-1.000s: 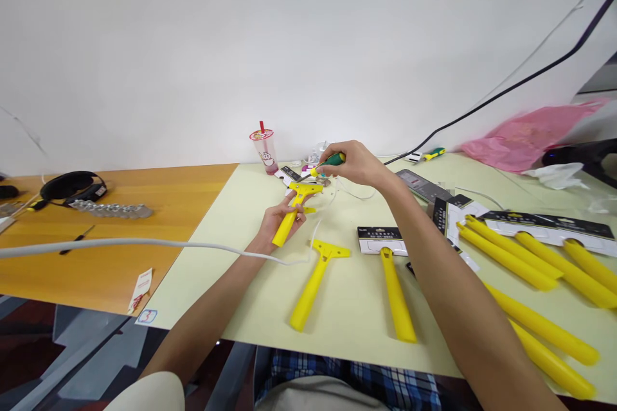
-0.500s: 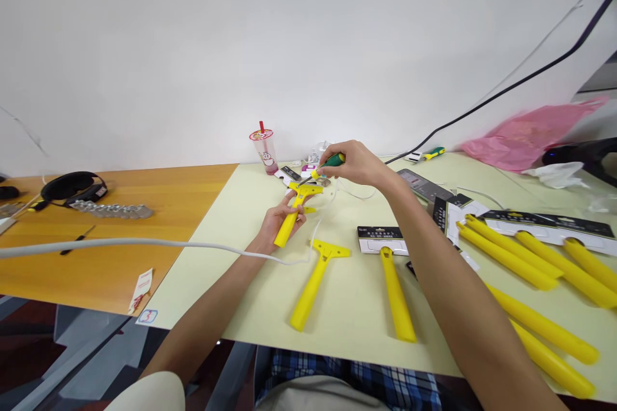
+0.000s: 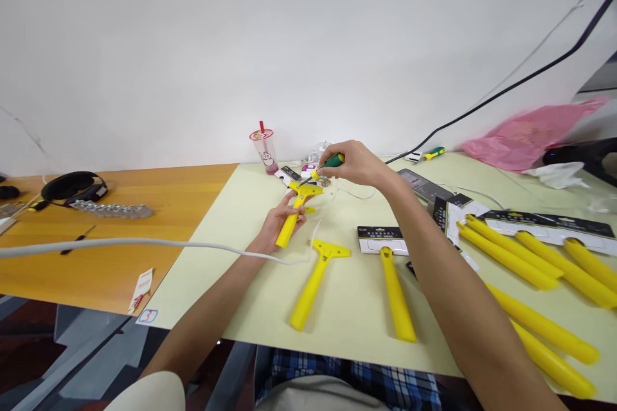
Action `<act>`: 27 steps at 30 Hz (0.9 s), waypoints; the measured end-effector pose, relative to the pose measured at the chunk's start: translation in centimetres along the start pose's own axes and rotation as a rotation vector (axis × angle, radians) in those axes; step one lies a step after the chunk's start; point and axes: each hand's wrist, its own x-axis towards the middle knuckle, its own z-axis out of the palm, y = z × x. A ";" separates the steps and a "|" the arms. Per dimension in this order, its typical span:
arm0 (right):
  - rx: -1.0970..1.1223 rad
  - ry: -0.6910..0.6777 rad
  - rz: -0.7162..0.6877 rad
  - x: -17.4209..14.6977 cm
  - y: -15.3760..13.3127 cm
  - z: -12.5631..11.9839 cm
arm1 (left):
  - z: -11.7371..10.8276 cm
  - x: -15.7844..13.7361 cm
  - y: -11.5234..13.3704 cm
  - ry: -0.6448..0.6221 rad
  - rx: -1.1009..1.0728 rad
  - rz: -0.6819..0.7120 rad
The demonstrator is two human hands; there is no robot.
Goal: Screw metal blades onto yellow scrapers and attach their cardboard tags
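My left hand is closed around a yellow scraper, tilted with its wide head up and away from me. My right hand grips the green and yellow handle of a screwdriver. The screwdriver's shaft points down-left to the scraper's head; whether the tip sits in a screw is too small to tell. Below my left hand a second yellow scraper lies on the table. To its right is a yellow handle with a black and white card at its top.
Several yellow handles and packaging cards lie at the right. A phone, a pink plastic bag and a lidded cup stand or lie toward the wall. A white cable crosses in front of my left forearm.
Almost nothing differs. The scraper's handle in my left hand has shifted very slightly to the right; the screwdriver stays at its head.
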 end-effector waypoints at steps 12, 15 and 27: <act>-0.021 -0.001 -0.012 0.0 -0.1 0.0 | -0.4 0.2 -0.1 -0.017 0.029 0.007; -0.036 0.003 -0.019 0.0 -0.1 -0.1 | -0.3 0.2 -0.1 -0.017 0.032 0.006; -0.065 -0.005 -0.010 -0.1 -0.4 -0.1 | -0.3 0.4 -0.2 -0.015 0.024 0.003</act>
